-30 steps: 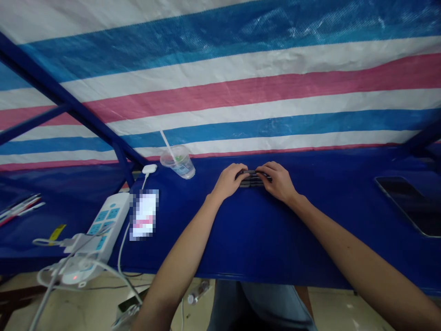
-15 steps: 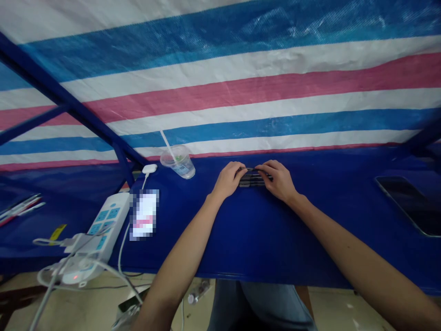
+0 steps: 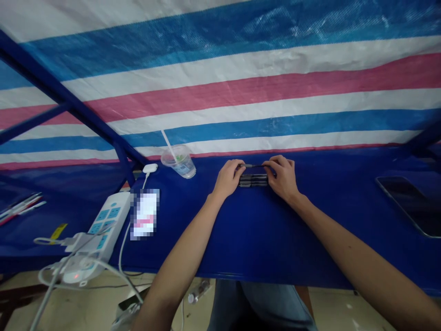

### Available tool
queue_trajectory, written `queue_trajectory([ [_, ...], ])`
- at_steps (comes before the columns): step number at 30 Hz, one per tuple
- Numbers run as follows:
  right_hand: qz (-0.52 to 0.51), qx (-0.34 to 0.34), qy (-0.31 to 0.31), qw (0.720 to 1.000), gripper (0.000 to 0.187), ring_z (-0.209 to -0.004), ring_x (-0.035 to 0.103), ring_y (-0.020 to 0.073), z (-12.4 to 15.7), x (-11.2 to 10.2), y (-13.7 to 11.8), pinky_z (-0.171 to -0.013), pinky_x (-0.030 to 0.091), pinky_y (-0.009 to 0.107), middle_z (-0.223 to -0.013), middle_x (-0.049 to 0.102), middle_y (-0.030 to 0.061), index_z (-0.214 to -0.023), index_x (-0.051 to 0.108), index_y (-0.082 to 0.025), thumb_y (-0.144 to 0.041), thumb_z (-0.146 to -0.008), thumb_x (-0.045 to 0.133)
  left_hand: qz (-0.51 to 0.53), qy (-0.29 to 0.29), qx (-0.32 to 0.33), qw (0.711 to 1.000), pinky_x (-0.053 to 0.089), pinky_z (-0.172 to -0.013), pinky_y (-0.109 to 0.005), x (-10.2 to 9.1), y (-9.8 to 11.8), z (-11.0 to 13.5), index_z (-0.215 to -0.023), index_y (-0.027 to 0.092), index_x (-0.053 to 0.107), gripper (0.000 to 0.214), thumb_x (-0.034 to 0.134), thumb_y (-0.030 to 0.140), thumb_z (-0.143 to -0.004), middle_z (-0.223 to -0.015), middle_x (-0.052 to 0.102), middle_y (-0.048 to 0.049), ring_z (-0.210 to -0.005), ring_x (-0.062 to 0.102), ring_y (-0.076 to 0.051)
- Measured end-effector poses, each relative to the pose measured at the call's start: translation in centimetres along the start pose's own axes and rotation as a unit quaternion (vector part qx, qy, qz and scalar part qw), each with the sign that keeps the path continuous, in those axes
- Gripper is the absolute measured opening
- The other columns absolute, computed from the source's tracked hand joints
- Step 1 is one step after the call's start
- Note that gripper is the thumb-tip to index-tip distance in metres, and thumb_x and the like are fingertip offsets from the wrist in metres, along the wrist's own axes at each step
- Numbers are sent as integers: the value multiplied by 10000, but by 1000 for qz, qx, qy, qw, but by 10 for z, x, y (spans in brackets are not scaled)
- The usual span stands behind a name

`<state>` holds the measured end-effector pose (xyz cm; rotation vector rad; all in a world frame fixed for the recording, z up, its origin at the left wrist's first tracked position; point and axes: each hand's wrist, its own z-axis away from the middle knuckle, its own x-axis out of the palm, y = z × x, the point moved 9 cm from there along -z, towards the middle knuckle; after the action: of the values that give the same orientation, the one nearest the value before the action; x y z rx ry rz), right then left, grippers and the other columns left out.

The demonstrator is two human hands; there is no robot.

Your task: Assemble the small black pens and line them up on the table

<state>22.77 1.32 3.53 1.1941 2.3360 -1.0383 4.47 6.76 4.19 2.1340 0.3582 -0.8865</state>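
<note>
A dark, slim pen (image 3: 254, 165) lies crosswise between my two hands, its ends pinched in the fingertips. My left hand (image 3: 230, 177) grips the left end, which looks greyish. At the other end, the thumb and fingers of my right hand (image 3: 282, 176) are closed on the thin black part. Just on the near side of it, several black pens (image 3: 253, 180) lie side by side in a tight row on the blue tabletop (image 3: 262, 230). My fingers cover the tips of the held pen.
A clear plastic cup (image 3: 184, 166) with a straw leans at the back left. Left of my arm are a pixelated phone (image 3: 145, 215), a white charger (image 3: 150, 168) and a power strip (image 3: 112, 216) with cables. A dark phone (image 3: 411, 204) lies far right. Striped sheeting (image 3: 241, 101) hangs behind.
My right hand has shifted slightly right and back, showing more of the held pen. A gap now shows between that pen and the row, where they overlapped before.
</note>
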Motion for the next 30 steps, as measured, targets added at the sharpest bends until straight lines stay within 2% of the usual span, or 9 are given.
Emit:
queue_trajectory([
  [7, 1, 30, 21, 999, 187, -960, 607, 257, 0, -2, 11, -910, 354, 480, -1056, 647, 71, -1009, 721, -267, -190, -957, 558, -5, 37, -16, 999, 509, -924, -368, -7, -6, 0, -1151, 213, 629, 155, 513, 257, -1058, -1093, 688, -69, -974, 646, -212],
  [18, 4, 44, 30, 999, 182, -981, 622, 233, -1, -6, 10, -910, 351, 431, -1046, 647, 62, -1010, 726, -245, -184, -947, 568, 1, 62, -19, 998, 509, -880, -340, -10, -11, 0, -1146, 213, 620, 158, 501, 283, -1070, -1068, 685, -64, -952, 653, -202],
  [25, -3, 38, 36, 999, 178, -988, 628, 242, -1, -8, 8, -894, 370, 429, -1037, 646, 68, -1009, 725, -244, -183, -952, 568, 5, 55, -20, 998, 509, -859, -342, -7, -11, -1, -1139, 216, 618, 151, 503, 285, -1069, -1043, 686, -59, -928, 651, -199],
  [30, -30, 7, 10, 999, 178, -965, 634, 247, -2, -4, 3, -823, 414, 405, -1040, 653, 80, -1035, 720, -234, -191, -968, 561, 5, 31, -16, 999, 493, -861, -338, -5, -7, -1, -1055, 200, 643, 172, 501, 295, -1068, -1009, 683, -53, -922, 633, -196],
])
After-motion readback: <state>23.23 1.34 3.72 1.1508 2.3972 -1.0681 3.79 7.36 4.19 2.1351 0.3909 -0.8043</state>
